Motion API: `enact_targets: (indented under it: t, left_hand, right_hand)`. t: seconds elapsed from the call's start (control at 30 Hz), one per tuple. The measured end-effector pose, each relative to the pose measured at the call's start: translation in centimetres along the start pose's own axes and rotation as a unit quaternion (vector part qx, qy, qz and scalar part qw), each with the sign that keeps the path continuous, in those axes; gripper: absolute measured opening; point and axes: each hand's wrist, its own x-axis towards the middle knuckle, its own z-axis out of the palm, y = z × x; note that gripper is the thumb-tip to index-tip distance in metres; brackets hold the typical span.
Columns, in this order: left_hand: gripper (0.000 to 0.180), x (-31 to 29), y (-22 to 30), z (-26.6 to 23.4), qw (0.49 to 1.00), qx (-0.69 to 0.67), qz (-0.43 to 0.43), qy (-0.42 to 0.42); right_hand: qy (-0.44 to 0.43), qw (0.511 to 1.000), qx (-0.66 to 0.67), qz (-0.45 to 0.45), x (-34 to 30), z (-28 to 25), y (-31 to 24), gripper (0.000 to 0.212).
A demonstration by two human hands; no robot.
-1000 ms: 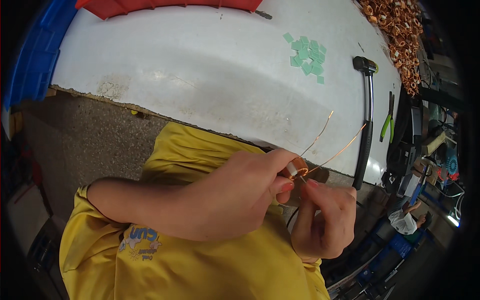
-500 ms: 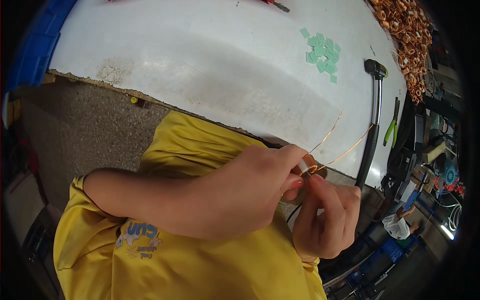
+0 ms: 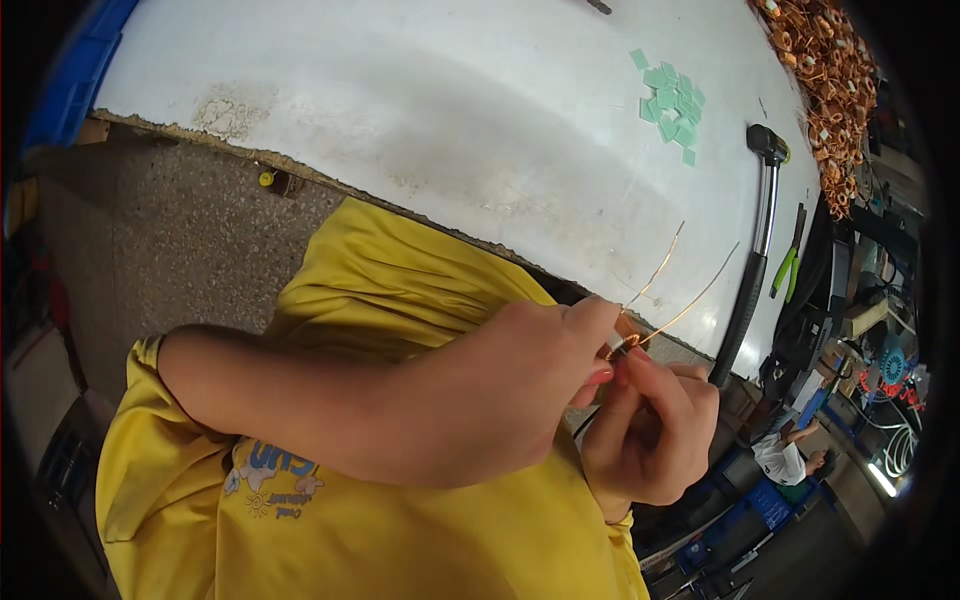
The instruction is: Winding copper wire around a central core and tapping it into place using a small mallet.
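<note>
Between my two hands, just off the table's near edge, is a small copper wire coil [image 3: 627, 328] with a white band on it. Two long wire ends rise from it over the white tabletop. My left hand [image 3: 535, 365] pinches the coil between thumb and fingers from the left. From the right, the thumb and forefinger of my right hand [image 3: 652, 425] close on the lower side of the same coil, by the wire loops. My fingers partly cover it, so the exact grip of the right fingertips is hard to see.
Light green square pieces [image 3: 672, 100] lie scattered on the white table [image 3: 420, 120]. To the right are a hammer [image 3: 755, 230], green-handled pliers [image 3: 787, 265] and a large heap of copper coils [image 3: 825, 90]. A blue crate [image 3: 70, 80] stands far left. Another person [image 3: 785, 455] is in the right background.
Both hands stay closed around the coil, with slight finger movement. The wire ends have shifted a little. The table items sit slightly differently in view as the head has turned.
</note>
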Motion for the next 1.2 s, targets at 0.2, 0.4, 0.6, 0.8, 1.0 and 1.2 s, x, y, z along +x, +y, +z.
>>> enact_targets:
  t: [0.2, 0.4, 0.6, 0.8, 1.0, 1.2]
  left_hand:
    - [0.025, 0.2, -0.2, 0.2, 0.996, 0.070, 0.051, 0.010]
    - [0.025, 0.7, 0.6, 0.1, 0.996, 0.014, 0.085, 0.015]
    - [0.022, 0.8, 1.7, 0.1, 0.997, -0.080, 0.015, -0.005]
    - [0.017, 0.8, 1.2, -0.1, 0.998, -0.035, 0.056, 0.011]
    - [0.014, 0.9, 1.1, -0.5, 0.997, -0.026, 0.059, 0.036]
    - [0.013, 0.7, 0.6, -0.4, 0.997, -0.048, 0.033, 0.047]
  right_hand:
    - [-0.015, 0.999, -0.012, 0.029, -0.1, -0.2, 0.0, 0.024]
    - [0.092, 0.991, 0.048, 0.079, 0.1, -0.2, 0.6, 0.026]
    - [0.118, 0.972, -0.118, 0.163, 1.0, -3.2, 5.0, 0.036]
    - [-0.092, 0.920, -0.360, 0.123, 2.5, -4.1, 10.1, 0.039]
    - [-0.094, 0.929, -0.319, 0.161, 3.2, -5.3, 11.4, 0.034]
    - [0.044, 0.914, 0.155, 0.372, 3.7, -7.5, 8.3, 0.023]
